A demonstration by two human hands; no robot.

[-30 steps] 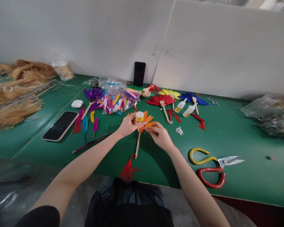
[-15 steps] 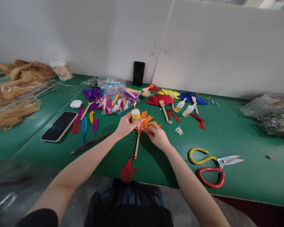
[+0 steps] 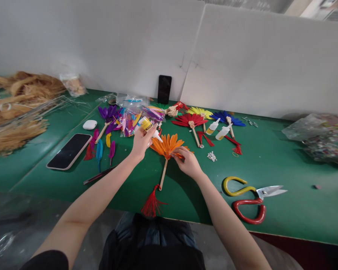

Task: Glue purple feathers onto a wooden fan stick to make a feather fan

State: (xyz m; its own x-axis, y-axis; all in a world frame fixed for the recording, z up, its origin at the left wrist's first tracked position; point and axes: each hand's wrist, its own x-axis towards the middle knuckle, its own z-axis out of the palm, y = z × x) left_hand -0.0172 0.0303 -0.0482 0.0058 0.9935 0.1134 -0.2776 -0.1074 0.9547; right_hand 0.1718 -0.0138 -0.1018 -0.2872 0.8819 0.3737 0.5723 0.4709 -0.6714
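An orange feather fan with a wooden stick handle lies on the green table in front of me. A red tassel hangs from the handle's lower end. My right hand pinches the fan's base from its right side; whether a single feather is between the fingertips is hidden. In my left hand is a glue bottle with a yellow label. The bottle is tilted, its white nozzle pointing down towards the left feathers, just above them.
Scissors lie at the right, small white beads nearer the middle. Two glue bottles rest beside red, yellow and blue fans. Left are a phone, loose feathers and tweezers. Another phone leans on the board.
My left hand has moved left and back from the fan's base with the glue bottle, uncovering the left feathers. My right hand has stayed at the base.
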